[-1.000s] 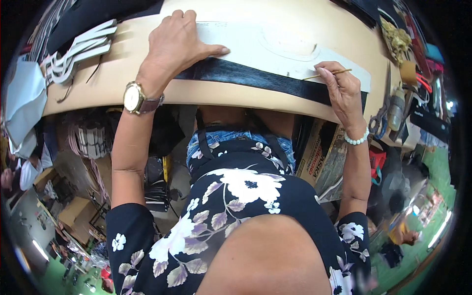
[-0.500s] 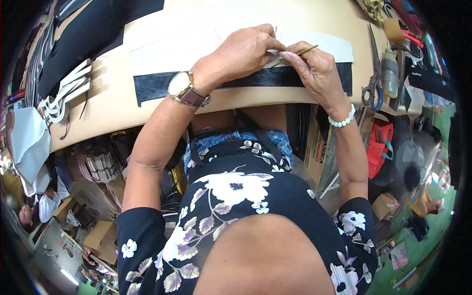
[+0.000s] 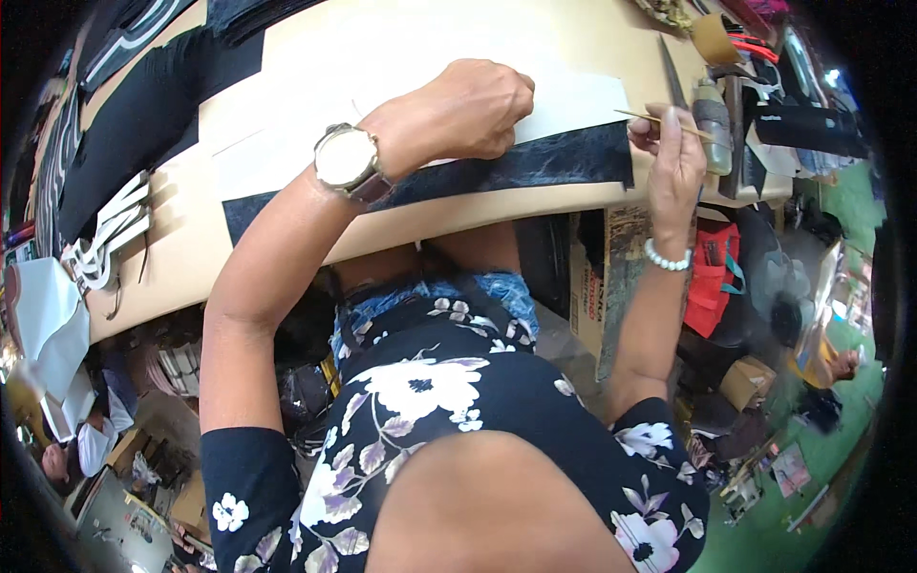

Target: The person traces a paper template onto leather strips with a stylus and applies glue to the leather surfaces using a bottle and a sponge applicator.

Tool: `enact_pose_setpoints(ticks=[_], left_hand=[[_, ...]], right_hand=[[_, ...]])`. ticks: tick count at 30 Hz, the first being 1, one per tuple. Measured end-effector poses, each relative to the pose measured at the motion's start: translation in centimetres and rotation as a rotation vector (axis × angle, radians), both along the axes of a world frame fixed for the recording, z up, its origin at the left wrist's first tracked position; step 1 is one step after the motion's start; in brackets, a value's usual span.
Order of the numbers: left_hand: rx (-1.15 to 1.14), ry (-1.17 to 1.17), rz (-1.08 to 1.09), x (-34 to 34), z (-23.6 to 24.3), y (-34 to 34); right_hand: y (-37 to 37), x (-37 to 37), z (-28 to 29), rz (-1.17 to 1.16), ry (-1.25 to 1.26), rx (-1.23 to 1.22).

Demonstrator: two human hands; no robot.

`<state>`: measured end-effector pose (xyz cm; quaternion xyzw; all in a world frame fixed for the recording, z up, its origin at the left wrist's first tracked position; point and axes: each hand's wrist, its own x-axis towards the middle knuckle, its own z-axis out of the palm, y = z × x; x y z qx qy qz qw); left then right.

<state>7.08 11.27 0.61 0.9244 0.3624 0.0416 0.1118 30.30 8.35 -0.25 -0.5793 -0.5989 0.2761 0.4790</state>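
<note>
My left hand [image 3: 468,107] is closed and rests knuckles-up on a long white strip [image 3: 573,103]. Its fingertips are tucked out of sight, so what they grip is hidden. Under the white strip's near edge lies a black, leather-like strip [image 3: 564,162] with a creased surface. Off the strip's right end, my right hand [image 3: 676,158] pinches a thin yellowish-brown stick [image 3: 642,116] between thumb and fingers, its pointed end towards the left. Partly behind that hand are a pair of scissors [image 3: 671,72] and a bottle [image 3: 712,115] with a dark wrapping.
Black sheets [image 3: 134,124] cover the table's [image 3: 181,239] far left. Near them lies a bunch of white strips [image 3: 119,224]. A tape roll [image 3: 714,40] and a black case [image 3: 807,129] sit at the right. Below the edge hangs a red bag [image 3: 712,277].
My right hand has moved right and nearer with the stick, away from my left hand. My left hand has curled into a fist over the white strip. The whole view has shifted slightly.
</note>
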Motion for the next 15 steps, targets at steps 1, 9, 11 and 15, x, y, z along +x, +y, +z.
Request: enact_pose_setpoints(ticks=[1, 9, 11, 15], left_hand=[[0.027, -0.011, -0.010, 0.5, 0.1, 0.4], [0.264, 0.161, -0.117, 5.5, -1.0, 2.7], [0.295, 0.193, -0.130, 6.0, -1.1, 2.8], [0.231, 0.285, -0.152, 6.9, -0.4, 3.3]], right_hand=[[-0.1, 0.4, -0.7, -0.072, 0.046, 0.002], [0.3, -0.4, -3.1, -0.340, -0.075, 0.133], [0.2, -0.3, -3.2, -0.314, -0.114, 0.159], [0.4, -0.2, -3.8, -0.302, -0.124, 0.198]])
